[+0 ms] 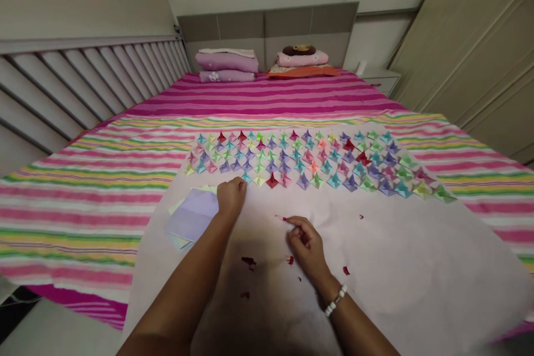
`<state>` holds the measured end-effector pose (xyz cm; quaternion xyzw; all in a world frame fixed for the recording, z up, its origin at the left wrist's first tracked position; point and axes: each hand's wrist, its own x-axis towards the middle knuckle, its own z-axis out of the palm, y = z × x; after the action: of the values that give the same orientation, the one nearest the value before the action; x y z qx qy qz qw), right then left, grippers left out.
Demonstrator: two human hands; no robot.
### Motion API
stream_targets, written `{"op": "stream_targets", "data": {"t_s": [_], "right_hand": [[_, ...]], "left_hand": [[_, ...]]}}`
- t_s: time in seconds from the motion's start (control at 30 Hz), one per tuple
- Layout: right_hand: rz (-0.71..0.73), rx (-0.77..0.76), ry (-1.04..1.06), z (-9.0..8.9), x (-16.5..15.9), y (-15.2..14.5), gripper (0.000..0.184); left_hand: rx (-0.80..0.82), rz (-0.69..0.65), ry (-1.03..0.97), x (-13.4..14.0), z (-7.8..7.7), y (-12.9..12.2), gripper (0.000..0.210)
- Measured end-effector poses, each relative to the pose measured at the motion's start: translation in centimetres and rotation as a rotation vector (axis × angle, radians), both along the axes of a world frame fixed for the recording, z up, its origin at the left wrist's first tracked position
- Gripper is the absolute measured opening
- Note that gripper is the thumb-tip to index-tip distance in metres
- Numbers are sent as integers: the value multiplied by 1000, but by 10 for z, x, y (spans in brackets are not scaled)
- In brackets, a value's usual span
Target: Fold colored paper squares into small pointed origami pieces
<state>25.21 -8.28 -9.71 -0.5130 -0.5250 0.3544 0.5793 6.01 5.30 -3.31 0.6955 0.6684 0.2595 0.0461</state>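
Note:
My left hand is closed, its fingertips beside a small blue folded paper piece at the front of the rows. Whether anything is pinched in it is hidden. Beside that wrist lies a stack of square paper sheets, lilac on top. My right hand, with a white bead bracelet, has its index finger stretched out and the other fingers curled. That fingertip touches a small red and white scrap. Several rows of colourful folded paper pieces stand beyond both hands.
More red scraps are scattered on the pale sheet, which covers part of a striped bed. Folded bedding and a pink pile sit at the headboard. A slatted rail runs along the left.

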Motion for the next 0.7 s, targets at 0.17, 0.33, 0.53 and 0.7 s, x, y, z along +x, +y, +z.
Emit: {"op": "stream_targets", "data": {"t_s": [0.17,0.33,0.53,0.7], "right_hand": [[1,2,0,0,-1,0,23],[-7,15,-22,2,-1,-1,22],[-2,-2,-30,4,0,-3,22],[-8,8,-41,1,0,-3,20]], "left_hand": [[-13,-8,14,0,2,4,17],[-18,-17,-28,2,4,6,17],[11,-26,-175,-5,10,-1,28],[104,21,-335,-46,15,-31,25]]}}
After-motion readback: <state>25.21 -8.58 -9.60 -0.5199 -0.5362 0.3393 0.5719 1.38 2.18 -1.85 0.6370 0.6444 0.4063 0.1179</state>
